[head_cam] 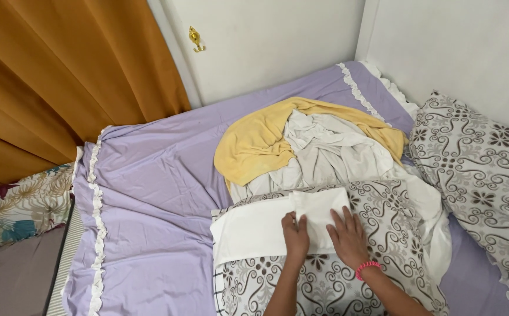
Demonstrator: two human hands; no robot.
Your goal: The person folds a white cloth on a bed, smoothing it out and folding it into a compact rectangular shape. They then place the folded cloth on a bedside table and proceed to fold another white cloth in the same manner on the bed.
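Observation:
A folded white cloth [318, 210] lies on top of a patterned grey-and-white pillowcase [383, 234] with a white lining [248, 231] on the bed. My left hand [296, 236] rests flat on the cloth's near left part, fingers together. My right hand [348, 237] presses flat beside it with fingers spread, a pink band on its wrist. Just beyond them sits a heap of laundry: a yellow towel [254, 143] and crumpled pale grey-white clothes [330, 152].
A lilac bedsheet [155, 193] with a white frill covers the mattress. A patterned pillow [482, 181] leans at the right. An orange curtain [61, 70] hangs at the left, a white wall behind. A floral cushion [20, 205] lies beside the bed on the left.

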